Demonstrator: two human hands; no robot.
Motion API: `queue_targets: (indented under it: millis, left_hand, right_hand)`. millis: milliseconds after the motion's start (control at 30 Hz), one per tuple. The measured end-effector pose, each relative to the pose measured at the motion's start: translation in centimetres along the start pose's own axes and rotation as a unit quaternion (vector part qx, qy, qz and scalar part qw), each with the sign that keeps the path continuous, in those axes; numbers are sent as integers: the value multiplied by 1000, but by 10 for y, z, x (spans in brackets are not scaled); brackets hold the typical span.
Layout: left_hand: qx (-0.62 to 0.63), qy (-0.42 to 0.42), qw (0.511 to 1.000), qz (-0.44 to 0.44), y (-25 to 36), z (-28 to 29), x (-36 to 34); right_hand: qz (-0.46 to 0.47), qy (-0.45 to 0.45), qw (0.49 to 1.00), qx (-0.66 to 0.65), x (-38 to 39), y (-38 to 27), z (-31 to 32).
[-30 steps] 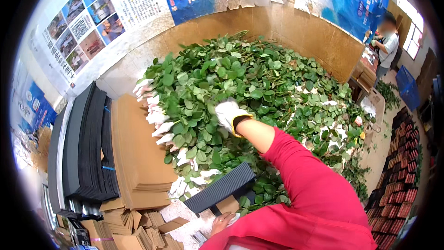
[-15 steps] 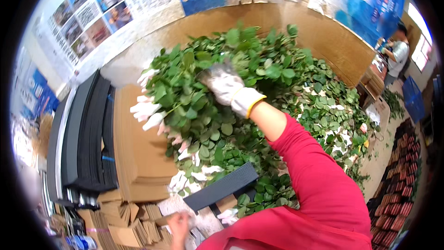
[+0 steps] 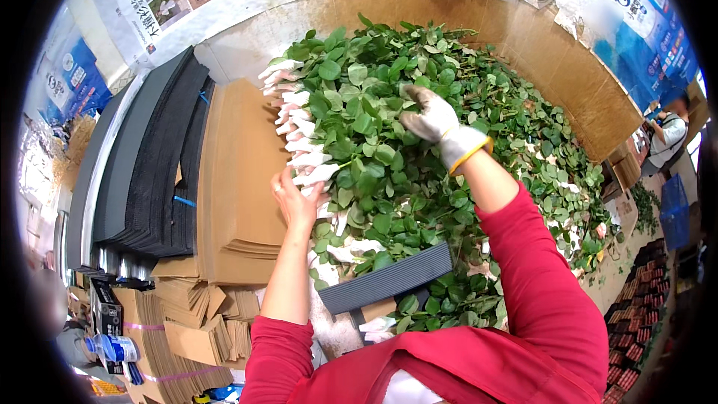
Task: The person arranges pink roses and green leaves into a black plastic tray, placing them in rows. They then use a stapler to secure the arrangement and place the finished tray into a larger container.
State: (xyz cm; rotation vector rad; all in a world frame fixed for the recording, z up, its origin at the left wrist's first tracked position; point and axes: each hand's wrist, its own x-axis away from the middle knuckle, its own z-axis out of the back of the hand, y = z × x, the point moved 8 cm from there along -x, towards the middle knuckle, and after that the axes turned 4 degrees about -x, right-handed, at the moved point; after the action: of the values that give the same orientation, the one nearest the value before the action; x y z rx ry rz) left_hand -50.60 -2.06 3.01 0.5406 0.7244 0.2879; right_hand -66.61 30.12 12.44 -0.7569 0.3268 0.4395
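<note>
Rose-like cut stems with leafy tops lie in a big green heap (image 3: 366, 120). Their heads, in white sleeves (image 3: 305, 144), line up along the heap's left edge. My bare left hand (image 3: 296, 200) is at the lower sleeved heads, its fingers apart and touching one of them. My right hand (image 3: 435, 121), in a white glove with a grey palm and yellow cuff edge, rests over the leaves. Its thumb and fingers are spread, though the leaves partly hide the fingertips. A dark grey ribbed strip (image 3: 389, 277) lies slantwise below the heap, in front of me.
Left of the heap stand a stack of brown cardboard sheets (image 3: 243, 172) and dark foam-like boards (image 3: 153, 172). Folded cardboard bundles (image 3: 191, 322) sit lower left. A cardboard wall (image 3: 568, 82) closes the back. A person (image 3: 668, 135) and a blue crate (image 3: 675, 213) are at far right.
My left hand has come up from the lower edge to the sleeved heads. My right hand has shifted right over the leaves. The whole view has turned somewhat left and downward.
</note>
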Motion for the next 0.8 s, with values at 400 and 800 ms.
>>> queue_targets:
  millis: [400, 800]
  left_hand:
    - [175, -100, 975, -92, 57, 19, -74]
    - [-13, -250, 944, -217, 49, -36, -57]
  right_hand:
    - [105, -169, 980, 21, -15, -152, -50]
    - [224, 117, 929, -271, -119, -158, 235]
